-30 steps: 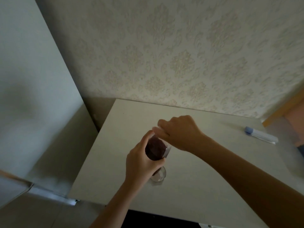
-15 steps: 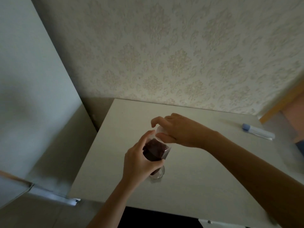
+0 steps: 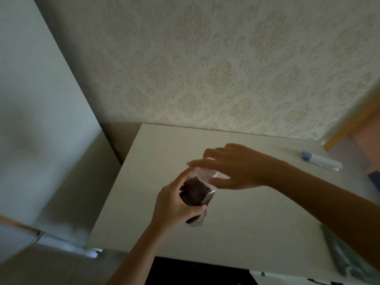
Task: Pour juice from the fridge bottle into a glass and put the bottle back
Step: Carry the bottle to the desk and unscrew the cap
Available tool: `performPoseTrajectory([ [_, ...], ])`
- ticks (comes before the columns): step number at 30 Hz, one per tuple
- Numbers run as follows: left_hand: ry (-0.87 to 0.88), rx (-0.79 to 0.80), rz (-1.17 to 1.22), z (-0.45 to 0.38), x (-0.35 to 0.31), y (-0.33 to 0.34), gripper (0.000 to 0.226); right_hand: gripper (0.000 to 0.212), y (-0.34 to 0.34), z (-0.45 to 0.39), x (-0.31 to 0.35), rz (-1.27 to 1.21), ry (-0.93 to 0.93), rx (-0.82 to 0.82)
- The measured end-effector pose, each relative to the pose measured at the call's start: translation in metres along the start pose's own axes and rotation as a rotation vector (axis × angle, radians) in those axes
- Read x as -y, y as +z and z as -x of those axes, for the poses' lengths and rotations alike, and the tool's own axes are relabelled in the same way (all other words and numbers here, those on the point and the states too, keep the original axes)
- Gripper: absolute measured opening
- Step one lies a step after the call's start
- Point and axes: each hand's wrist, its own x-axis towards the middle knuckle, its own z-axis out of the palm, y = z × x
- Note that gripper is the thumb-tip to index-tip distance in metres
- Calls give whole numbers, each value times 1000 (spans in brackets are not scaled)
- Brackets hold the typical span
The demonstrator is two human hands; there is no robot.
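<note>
On the table [image 3: 236, 229], the left hand [image 3: 174, 204] is gripping the juice bottle [image 3: 194, 195]; the right hand [image 3: 236, 167] is pinching its cap [image 3: 206, 174]; pouring and return are pending.

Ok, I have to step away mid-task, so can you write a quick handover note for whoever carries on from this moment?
Left hand: wrapped round the juice bottle, standing on the white table.
Right hand: fingers on the bottle's cap; whether it is loose cannot be told.
Glass: none clearly in view.
Done: bottle out on the table.
Left: cap off, pour, recap, bottle back in the fridge.
</note>
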Motion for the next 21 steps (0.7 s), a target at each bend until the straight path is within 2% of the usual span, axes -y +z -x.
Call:
performPoseTrajectory([
  [2,27,-7,-38,-1,-3,-1,89,54,4,-2,4,-25,96,-34],
  [5,27,-20,-70,-1,-4,-2,93,42,5,-6,5,-83,101,-42],
  [7,30,-20,-80,-1,-2,-2,92,49,2,-3,2,-160,104,-58],
  [8,28,-19,-83,0,-1,-2,91,56,2,-3,1,-163,125,-66],
  [10,17,-19,-75,0,-1,-2,92,56,5,-4,3,-107,176,-57],
  [13,2,-20,-54,2,0,-3,92,47,14,-10,8,-43,138,-77],
  [17,-34,-17,-34,7,7,-5,89,42,22,-7,6,-81,70,-135],
  [19,-45,-25,-21,11,13,-7,89,40,29,-3,5,-196,126,-214],
  [21,-57,-38,-3,16,18,-8,88,36,43,4,9,-430,254,-364],
])
